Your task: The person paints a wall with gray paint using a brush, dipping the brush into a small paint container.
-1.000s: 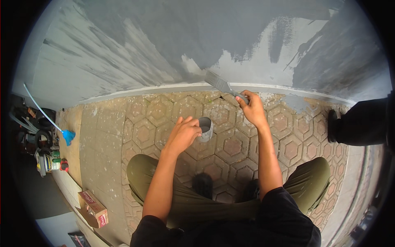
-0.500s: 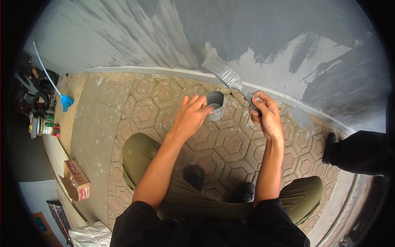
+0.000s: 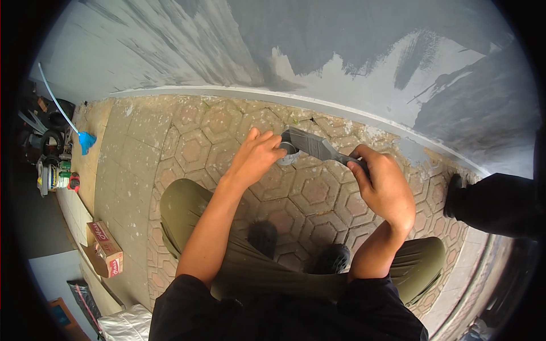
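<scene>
My right hand grips the handle of a flat paintbrush coated in grey paint. Its bristles reach left over the rim of a small grey paint cup. My left hand is closed on the cup's left edge, holding it above the paving. The brush covers part of the cup's mouth, so the paint inside is mostly out of sight. Ahead stands a wall with patchy light and dark grey brush strokes.
Hexagonal paving lies below me. A person's dark-clothed leg is at the right by the wall. On the left are a blue brush with a long handle, several paint containers and an open cardboard box.
The paintbrush has come away from the wall and swung down to the cup's mouth. My right hand has turned over and moved slightly right. My left hand and the cup shifted slightly left.
</scene>
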Demonstrator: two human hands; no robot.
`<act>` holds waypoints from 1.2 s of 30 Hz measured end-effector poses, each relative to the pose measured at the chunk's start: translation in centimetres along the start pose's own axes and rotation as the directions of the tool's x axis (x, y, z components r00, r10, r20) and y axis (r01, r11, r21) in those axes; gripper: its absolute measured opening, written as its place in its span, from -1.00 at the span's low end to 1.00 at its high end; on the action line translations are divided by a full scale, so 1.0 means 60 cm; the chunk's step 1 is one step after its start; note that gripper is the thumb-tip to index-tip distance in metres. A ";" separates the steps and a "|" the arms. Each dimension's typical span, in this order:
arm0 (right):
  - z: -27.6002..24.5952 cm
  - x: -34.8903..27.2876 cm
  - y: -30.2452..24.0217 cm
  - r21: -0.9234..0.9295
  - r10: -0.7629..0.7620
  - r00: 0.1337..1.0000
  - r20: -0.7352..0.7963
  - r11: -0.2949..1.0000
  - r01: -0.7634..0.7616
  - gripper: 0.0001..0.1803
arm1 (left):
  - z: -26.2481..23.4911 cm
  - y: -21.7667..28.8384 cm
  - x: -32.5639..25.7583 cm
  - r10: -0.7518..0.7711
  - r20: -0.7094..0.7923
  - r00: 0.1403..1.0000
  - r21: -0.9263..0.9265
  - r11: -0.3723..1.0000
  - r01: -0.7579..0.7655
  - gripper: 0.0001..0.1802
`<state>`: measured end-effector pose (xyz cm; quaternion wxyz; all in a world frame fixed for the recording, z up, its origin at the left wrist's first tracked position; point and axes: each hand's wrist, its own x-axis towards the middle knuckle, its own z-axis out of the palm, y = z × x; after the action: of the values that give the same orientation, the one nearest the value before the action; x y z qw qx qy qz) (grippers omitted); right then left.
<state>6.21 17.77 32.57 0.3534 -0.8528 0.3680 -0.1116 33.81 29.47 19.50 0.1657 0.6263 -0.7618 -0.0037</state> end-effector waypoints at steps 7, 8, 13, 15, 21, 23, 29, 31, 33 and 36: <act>0.038 0.012 0.024 -0.079 -0.016 0.999 0.036 0.997 0.019 -0.82 | 0.008 0.022 0.003 0.115 0.184 0.976 -0.005 0.993 -0.116 -0.83; 0.046 0.015 0.027 -0.085 -0.020 0.999 0.051 0.996 0.024 -0.80 | 0.009 0.028 0.004 0.127 0.197 0.972 -0.017 0.992 -0.126 -0.83; 0.097 0.034 0.045 -0.172 0.022 0.996 0.083 0.985 -0.008 -0.78 | 0.015 0.055 0.012 0.212 0.259 0.942 -0.068 0.977 -0.201 -0.84; 0.117 0.042 0.052 -0.185 0.070 0.994 0.087 0.981 -0.053 -0.76 | 0.017 0.062 0.014 0.232 0.293 0.928 -0.082 0.973 -0.217 -0.85; 0.126 0.047 0.052 -0.158 0.099 0.986 0.132 0.984 -0.078 -0.74 | 0.035 0.056 0.019 0.235 0.336 0.912 -0.126 0.971 -0.204 -0.85; 0.097 0.036 0.051 -0.201 0.007 0.999 0.046 0.980 0.002 -0.84 | 0.041 0.046 0.021 0.204 0.335 0.920 -0.146 0.976 -0.163 -0.85; -0.030 0.012 0.081 0.136 0.149 0.989 0.023 0.979 -0.150 -0.83 | 0.046 0.008 0.043 0.146 0.236 0.961 -0.166 0.980 -0.108 -0.86; -0.063 0.001 0.101 0.269 0.293 0.956 0.016 0.920 -0.286 -0.84 | 0.042 -0.006 0.054 0.069 0.172 0.983 -0.192 0.981 -0.035 -0.87; -0.088 -0.016 0.123 0.526 0.438 0.899 -0.011 0.767 -0.367 -0.80 | 0.036 -0.018 0.066 0.030 0.117 0.993 -0.182 0.983 -0.008 -0.88; -0.090 -0.029 0.170 0.780 0.416 0.884 -0.216 0.618 -0.100 -0.71 | 0.040 -0.023 0.088 -0.027 0.043 0.999 -0.199 0.979 0.035 -0.90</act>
<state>-3.06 11.31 29.59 0.6075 -0.5286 0.4703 -0.3611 33.67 23.63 18.22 0.2123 0.6181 -0.7508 -0.0954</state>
